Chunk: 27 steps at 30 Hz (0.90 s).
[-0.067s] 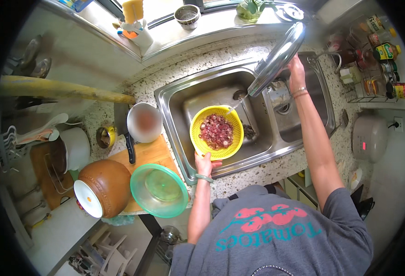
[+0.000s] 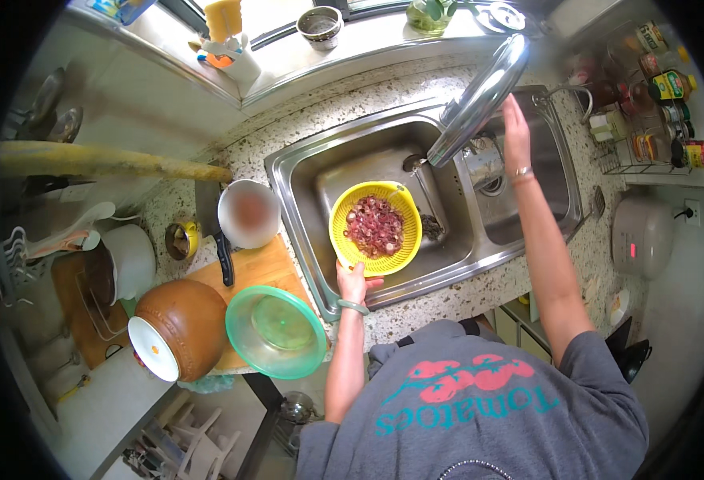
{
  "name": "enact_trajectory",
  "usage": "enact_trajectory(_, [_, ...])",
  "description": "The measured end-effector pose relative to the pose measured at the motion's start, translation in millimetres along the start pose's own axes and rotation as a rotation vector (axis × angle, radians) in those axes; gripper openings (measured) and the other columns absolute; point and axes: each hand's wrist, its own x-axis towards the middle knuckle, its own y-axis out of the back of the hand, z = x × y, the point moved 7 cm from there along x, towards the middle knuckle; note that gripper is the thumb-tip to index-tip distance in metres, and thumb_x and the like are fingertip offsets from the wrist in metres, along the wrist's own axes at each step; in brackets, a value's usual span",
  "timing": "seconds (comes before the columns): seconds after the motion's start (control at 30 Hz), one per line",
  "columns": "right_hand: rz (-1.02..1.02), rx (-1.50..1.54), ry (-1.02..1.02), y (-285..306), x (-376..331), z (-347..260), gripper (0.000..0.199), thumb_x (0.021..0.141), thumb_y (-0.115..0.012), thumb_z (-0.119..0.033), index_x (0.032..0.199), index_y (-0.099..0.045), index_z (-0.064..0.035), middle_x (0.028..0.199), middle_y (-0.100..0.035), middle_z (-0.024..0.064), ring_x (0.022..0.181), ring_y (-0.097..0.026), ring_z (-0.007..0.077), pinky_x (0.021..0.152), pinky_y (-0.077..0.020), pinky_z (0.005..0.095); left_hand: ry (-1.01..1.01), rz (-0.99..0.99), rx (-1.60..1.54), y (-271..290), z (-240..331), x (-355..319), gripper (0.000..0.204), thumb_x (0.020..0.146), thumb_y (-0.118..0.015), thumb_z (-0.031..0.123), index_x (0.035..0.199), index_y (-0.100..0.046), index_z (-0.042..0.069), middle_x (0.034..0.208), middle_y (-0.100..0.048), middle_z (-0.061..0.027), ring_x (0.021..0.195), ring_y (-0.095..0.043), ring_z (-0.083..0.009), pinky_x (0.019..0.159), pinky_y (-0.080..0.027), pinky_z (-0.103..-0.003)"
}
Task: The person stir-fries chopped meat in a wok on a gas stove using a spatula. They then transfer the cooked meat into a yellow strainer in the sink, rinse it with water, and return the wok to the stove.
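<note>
My left hand grips the near rim of a yellow plastic colander, thumb over the edge. The colander is held in the left basin of a steel double sink. Inside it lie small chopped red and whitish pieces, whose kind I cannot make out. My right hand is beside the chrome faucet, its fingers stretched out; part of it is hidden by the faucet, and I cannot tell whether it touches. A little water shows at the spout, which points into the left basin.
Left of the sink, a green plastic bowl, a brown pot, a white bowl and a black-handled knife rest on or around a wooden cutting board. Dark scraps lie in the basin. A bottle rack stands at right.
The water stream running from the spout to the colander has stopped or shrunk to a trickle. My right fingers have straightened at the faucet. My left hand has barely moved.
</note>
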Motion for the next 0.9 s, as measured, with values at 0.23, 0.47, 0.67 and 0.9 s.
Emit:
enact_trajectory(0.23, [-0.390, 0.241, -0.461, -19, -181, 37, 0.028, 0.094, -0.052, -0.022, 0.114, -0.059, -0.0031, 0.103, -0.064, 0.0044, 0.087, -0.061, 0.0086, 0.069, -0.0490, 0.0218, 0.134, 0.035, -0.085, 3, -37, 55, 0.042, 0.088, -0.041, -0.004, 0.126, -0.029, 0.009, 0.111, -0.055, -0.0218, 0.078, -0.066, -0.0391, 0.052, -0.060, -0.048])
enact_trajectory(0.47, [-0.430, 0.309, -0.773, 19, -268, 66, 0.034, 0.093, -0.054, -0.019, 0.121, -0.052, -0.0002, 0.106, -0.064, 0.0094, 0.082, -0.064, 0.0119, 0.062, -0.0512, 0.0202, 0.113, -0.076, 0.022, -13, -5, 28, 0.039, 0.086, -0.048, 0.005, 0.125, -0.040, 0.006, 0.105, -0.061, -0.0174, 0.079, -0.067, -0.0326, 0.057, -0.059, -0.038])
enact_trajectory(0.67, [-0.237, 0.438, -0.771, 17, -256, 68, 0.063, 0.092, -0.056, -0.028, 0.140, -0.027, 0.0008, 0.137, -0.041, 0.0178, 0.098, -0.062, 0.0187, 0.067, -0.0553, 0.0267, -0.005, -0.187, -0.047, -69, 23, -24, 0.034, 0.085, -0.048, 0.008, 0.119, -0.046, -0.001, 0.100, -0.063, -0.0150, 0.075, -0.067, -0.0279, 0.053, -0.057, -0.033])
enact_trajectory(0.9, [-0.419, 0.441, -0.853, -17, -264, 80, 0.063, 0.093, -0.051, -0.040, 0.141, -0.030, -0.0038, 0.130, -0.048, 0.0131, 0.107, -0.056, 0.0192, 0.072, -0.0554, 0.0278, -0.152, -0.209, 0.127, -75, 49, -40, 0.032, 0.087, -0.045, 0.005, 0.116, -0.044, -0.008, 0.099, -0.062, -0.0203, 0.071, -0.067, -0.0289, 0.050, -0.058, -0.032])
